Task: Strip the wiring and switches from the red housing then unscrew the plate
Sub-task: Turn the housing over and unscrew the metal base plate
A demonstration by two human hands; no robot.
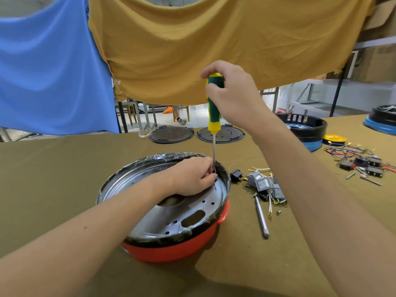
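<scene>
both hands are working at the far rim of the red housing (177, 250): the right hand (232, 97) is gripping the screwdriver (213, 103) upright, while the left hand (192, 176) is pinching its shaft near the tip, steadying it on the plate (171, 213) inside the housing. keeping the shaft vertical and pressing down should stop slipping. removed switches (265, 187) are lying just right of the housing.

Olive-covered table (64, 168): red housing (182, 247), switches (264, 186), metal rod (261, 218), two lids (171, 135).
</scene>
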